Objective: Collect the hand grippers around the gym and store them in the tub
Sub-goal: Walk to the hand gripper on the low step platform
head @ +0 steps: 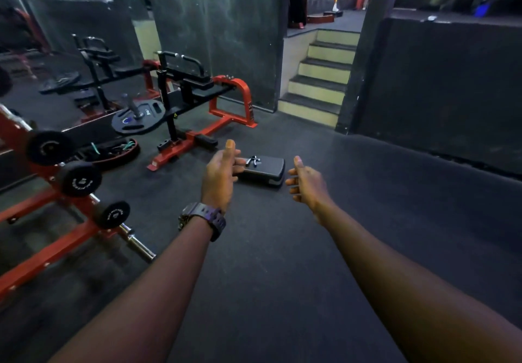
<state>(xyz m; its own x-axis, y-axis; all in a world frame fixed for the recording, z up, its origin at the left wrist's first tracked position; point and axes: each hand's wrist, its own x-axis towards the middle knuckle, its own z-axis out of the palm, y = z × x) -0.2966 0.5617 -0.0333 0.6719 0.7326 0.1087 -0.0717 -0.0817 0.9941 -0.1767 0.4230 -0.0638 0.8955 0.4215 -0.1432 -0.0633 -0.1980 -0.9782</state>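
Note:
A black hand gripper [253, 161] with metal spring lies on top of a black aerobic step platform [268, 169] on the floor ahead. My left hand [221, 174], with a dark watch on the wrist, is stretched out in front of the platform's left end, fingers relaxed and holding nothing. My right hand [306, 183] reaches forward to the right of the platform, fingers loosely curled and empty. A round red-rimmed tub [113, 152] on the floor at the left holds several items with green handles.
A red and black weight machine [197, 102] with a plate stands left of the platform. A red rack of dumbbells [76, 179] runs along the left edge. Stairs [319, 80] rise at the back. A dark wall [437, 80] stands on the right. Black rubber flooring stretches ahead.

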